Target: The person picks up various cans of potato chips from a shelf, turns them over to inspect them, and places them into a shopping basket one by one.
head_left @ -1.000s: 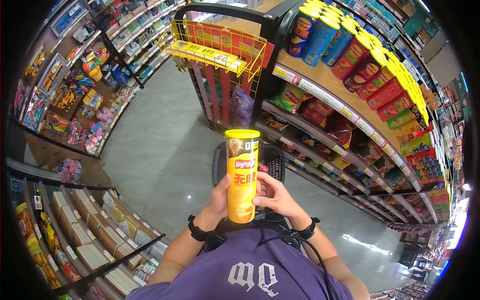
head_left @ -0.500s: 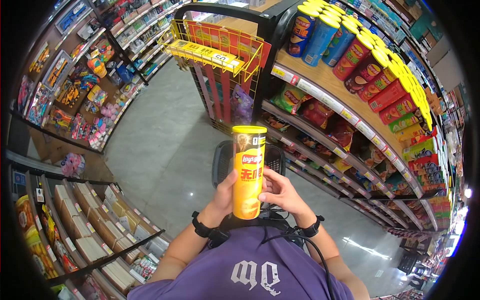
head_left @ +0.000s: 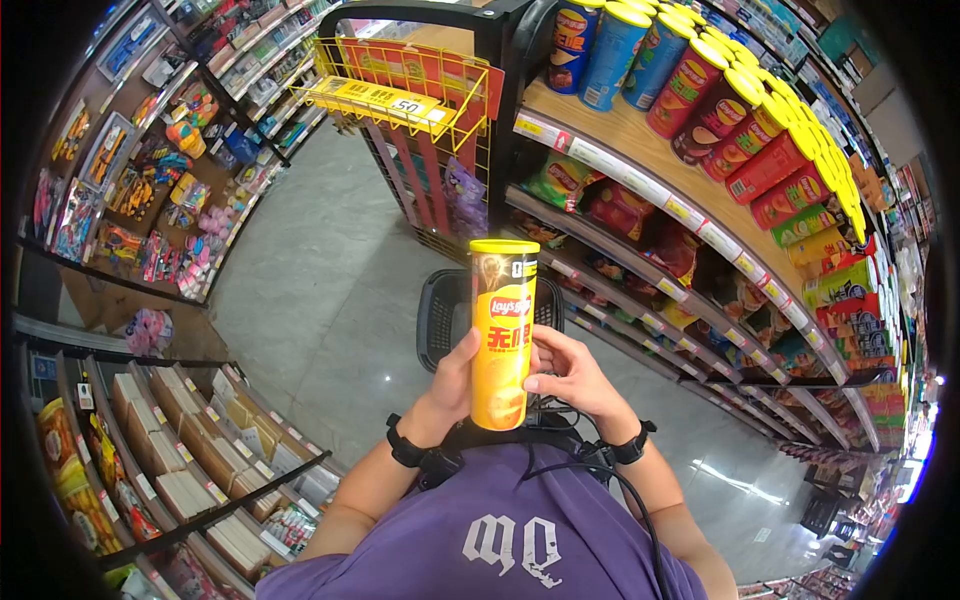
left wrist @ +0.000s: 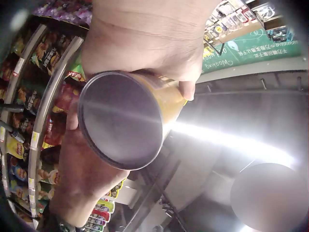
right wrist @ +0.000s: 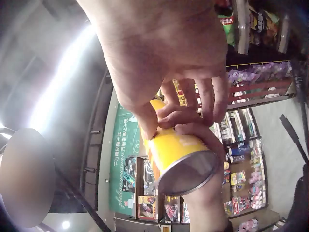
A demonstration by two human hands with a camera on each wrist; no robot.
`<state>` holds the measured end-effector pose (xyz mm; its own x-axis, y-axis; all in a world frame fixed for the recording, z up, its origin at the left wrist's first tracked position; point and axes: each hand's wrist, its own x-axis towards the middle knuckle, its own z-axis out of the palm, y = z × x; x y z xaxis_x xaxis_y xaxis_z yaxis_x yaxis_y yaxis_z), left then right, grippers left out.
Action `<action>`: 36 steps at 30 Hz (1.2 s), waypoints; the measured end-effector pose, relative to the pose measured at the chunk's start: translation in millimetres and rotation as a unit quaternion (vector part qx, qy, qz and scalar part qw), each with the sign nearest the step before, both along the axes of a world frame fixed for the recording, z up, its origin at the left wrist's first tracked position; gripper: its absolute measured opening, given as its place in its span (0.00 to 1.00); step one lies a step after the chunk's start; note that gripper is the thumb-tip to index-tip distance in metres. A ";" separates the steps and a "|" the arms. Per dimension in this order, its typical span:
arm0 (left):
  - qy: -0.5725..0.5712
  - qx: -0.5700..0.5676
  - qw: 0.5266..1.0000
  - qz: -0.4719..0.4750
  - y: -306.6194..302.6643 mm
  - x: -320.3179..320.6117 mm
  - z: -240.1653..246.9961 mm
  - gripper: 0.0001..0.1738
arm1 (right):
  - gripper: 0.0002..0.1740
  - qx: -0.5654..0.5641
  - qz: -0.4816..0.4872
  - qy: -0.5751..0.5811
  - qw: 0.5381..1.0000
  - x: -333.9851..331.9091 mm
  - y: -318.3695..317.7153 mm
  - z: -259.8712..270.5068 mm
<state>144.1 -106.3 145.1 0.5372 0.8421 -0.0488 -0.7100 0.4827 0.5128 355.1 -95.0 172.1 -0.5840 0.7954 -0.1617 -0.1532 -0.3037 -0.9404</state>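
Observation:
A yellow Lay's chip canister (head_left: 503, 350) with a yellow lid stands upright in front of the chest, its printed front towards the head camera. My left hand (head_left: 449, 385) grips its left side, thumb along the label. From the other side my right hand (head_left: 583, 378) holds it, thumb tip against the lower wall and the other fingers bent towards the back. The left wrist view looks straight at the round metal base (left wrist: 120, 121). In the right wrist view, fingers of both hands meet around the canister's yellow wall (right wrist: 176, 145).
Behind the canister is a dark shopping basket (head_left: 440, 325). A shelf unit at the right carries rows of chip canisters (head_left: 690, 90) above bagged snacks (head_left: 560, 180). A yellow wire rack (head_left: 400, 95) hangs at its end. Shelves with stacked cartons (head_left: 150, 420) stand at lower left.
The canister and both hands have shifted slightly right and up in the head view. The shelf and wire rack now appear further left. Both hands keep their hold.

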 end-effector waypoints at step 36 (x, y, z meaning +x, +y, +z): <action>0.425 0.099 0.900 0.002 -2.3 -15.5 4.4 0.21 | 0.22 -0.368 -0.271 0.152 0.876 50.7 58.3 -167.3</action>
<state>128.6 -108.6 149.5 0.3726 0.8816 -0.2897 -0.0221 0.3205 0.9470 405.8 -36.6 4.8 -0.2585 0.7147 -0.6500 -0.6719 -0.6164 -0.4105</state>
